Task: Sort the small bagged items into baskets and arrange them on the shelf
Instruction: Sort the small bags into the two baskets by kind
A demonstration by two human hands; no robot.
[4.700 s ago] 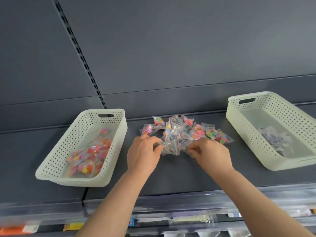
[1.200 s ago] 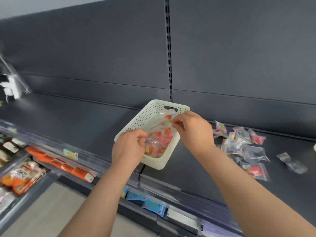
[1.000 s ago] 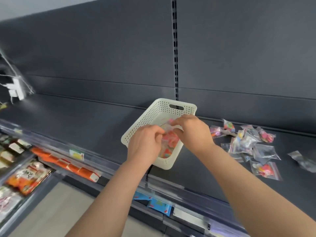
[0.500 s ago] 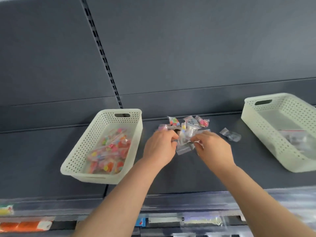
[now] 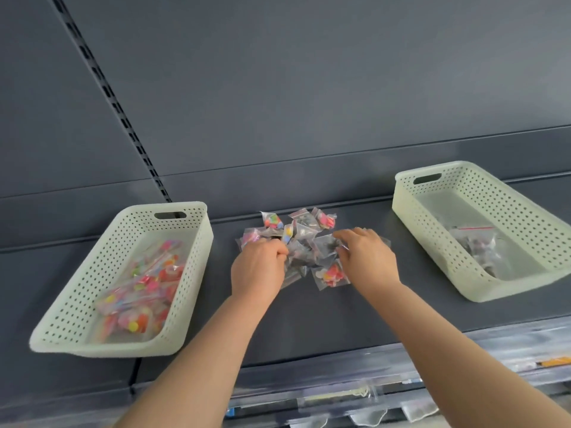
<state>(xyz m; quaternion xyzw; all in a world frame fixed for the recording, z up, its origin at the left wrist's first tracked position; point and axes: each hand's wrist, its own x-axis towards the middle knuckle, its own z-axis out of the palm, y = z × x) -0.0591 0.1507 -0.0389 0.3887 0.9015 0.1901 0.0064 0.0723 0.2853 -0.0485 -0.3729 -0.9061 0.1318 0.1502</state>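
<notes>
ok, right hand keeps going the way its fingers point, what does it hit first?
The pile of small bags; the right hand is at its edge, aimed into it. Whether they touch is unclear.

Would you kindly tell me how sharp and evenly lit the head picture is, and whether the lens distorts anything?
Head view: soft, even light, no hard shadows; the loose bags, left hand and right hand look slightly soft; the bottom rail is smeared; the slotted upright leans steeply, likely wide-angle distortion.

Left of the heap of small clear plastic bags [image 5: 304,230], a pale-green hole-dotted plastic basket [image 5: 77,291] shows pink, orange, yellow; its right-hand twin [image 5: 509,211] shows dark grey.
</notes>
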